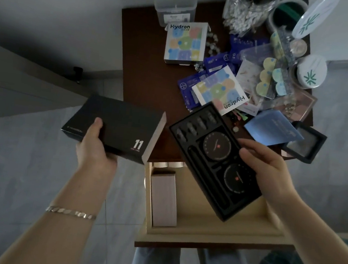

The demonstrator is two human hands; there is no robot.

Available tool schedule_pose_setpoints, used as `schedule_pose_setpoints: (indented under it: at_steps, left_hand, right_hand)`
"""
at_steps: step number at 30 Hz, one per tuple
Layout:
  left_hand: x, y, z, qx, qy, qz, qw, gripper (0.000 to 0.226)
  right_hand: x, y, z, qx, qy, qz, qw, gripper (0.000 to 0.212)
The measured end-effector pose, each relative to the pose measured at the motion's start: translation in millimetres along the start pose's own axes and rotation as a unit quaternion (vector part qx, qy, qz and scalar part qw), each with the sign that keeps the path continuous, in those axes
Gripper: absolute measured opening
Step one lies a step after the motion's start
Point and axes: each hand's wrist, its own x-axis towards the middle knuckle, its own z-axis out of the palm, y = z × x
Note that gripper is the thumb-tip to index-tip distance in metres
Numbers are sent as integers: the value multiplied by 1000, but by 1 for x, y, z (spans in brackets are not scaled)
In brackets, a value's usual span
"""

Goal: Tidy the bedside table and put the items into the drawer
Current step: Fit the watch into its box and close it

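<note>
Head view: the left hand [96, 144] grips the black lid [114, 129], thumb on top and fingers beneath, held out to the left of the open drawer [199, 236]; the right hand [267, 167] clamps the far edge of the black tray [212, 165], which hangs tilted over the drawer's back and the bedside table [144, 84] front. Both pieces look like stiff, matte card, probably light; the lid is a sharp-cornered shell, best held by its long sides. The tray's moulded recesses hold two round dials and small parts, perhaps loose in this dim light, so it likely wants level carrying; a pale pink box [163, 198] lies along the drawer's left wall.
</note>
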Motion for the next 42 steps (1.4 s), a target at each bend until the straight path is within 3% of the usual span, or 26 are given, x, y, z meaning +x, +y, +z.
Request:
schedule_pose_setpoints:
  at_steps: [13, 21, 27, 33, 42]
  left_hand:
    - [-15, -2, 23, -4, 46, 60, 997, 40]
    - [-24, -6, 20, 4, -21, 81, 996, 45]
    - [-26, -6, 18, 25, -65, 84, 994, 30]
    - [-30, -3, 15, 50, -87, 90, 991, 32]
    - [-58, -29, 30, 43, -104, 51, 992, 38]
  right_hand:
    - [-5, 7, 13, 7, -19, -6, 1000, 24]
    - [-6, 6, 10, -25, -81, 11, 996, 28]
    - [-9, 5, 7, -37, -117, 14, 992, 28]
    - [-11, -2, 5, -76, -157, 23, 984, 27]
    - [-12, -3, 25, -105, -27, -38, 993, 13]
